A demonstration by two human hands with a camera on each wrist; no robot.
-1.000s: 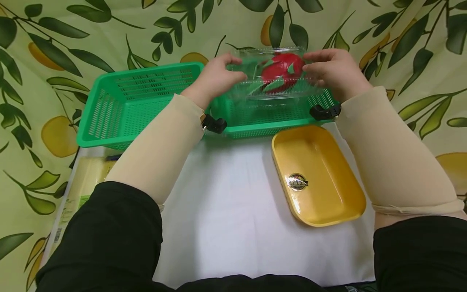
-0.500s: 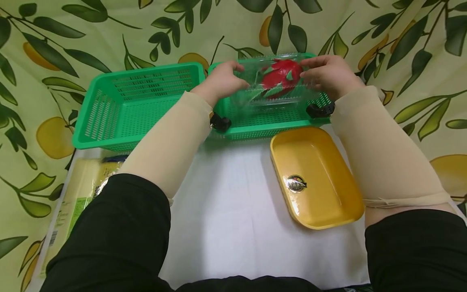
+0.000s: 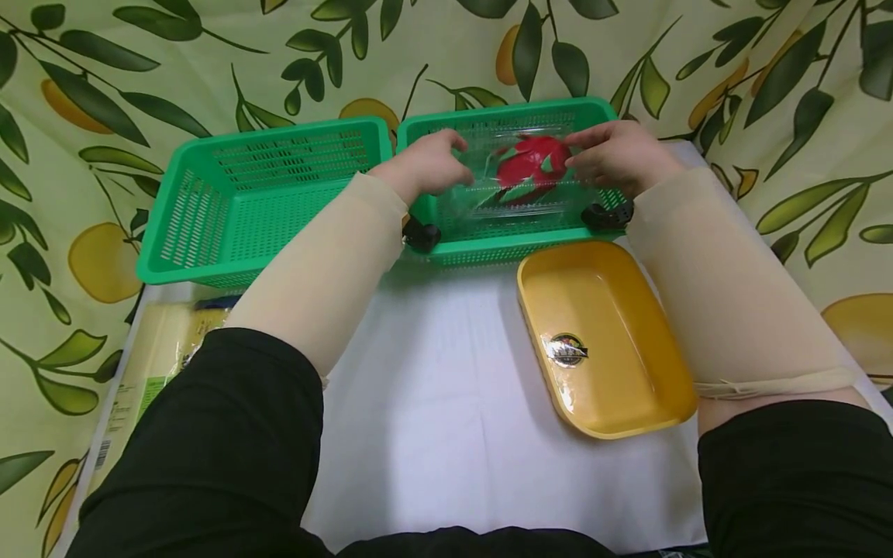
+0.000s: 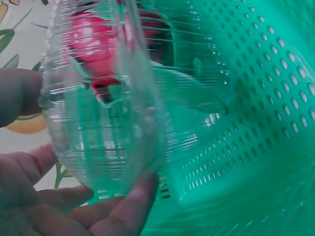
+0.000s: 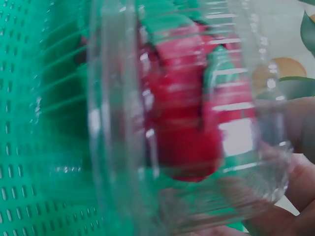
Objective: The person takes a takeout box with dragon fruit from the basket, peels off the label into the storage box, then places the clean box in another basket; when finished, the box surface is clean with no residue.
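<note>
A clear plastic clamshell box (image 3: 488, 198) with a red dragon fruit (image 3: 532, 163) inside is held low within the right green basket (image 3: 502, 246). My left hand (image 3: 434, 163) grips the box's left end. At the opposite end, my right hand (image 3: 614, 157) holds it between thumb and fingers. In the left wrist view, fingers (image 4: 133, 206) curl under the box's end, and the fruit's tip shows through the ribbed plastic. The right wrist view has the dragon fruit (image 5: 184, 113) close to the lid, somewhat blurred. Whether the box touches the basket floor cannot be told.
Another green basket (image 3: 268, 209) stands at the left, close beside the first. A yellow tray (image 3: 614, 341) with a round sticker lies in front of the right basket. Packaged goods (image 3: 153, 341) lie at the table's left edge, partly behind my left arm.
Both hands have lowered the box with the dragon fruit from above the right basket's back rim down into the basket. The tray and baskets have stayed in place.
</note>
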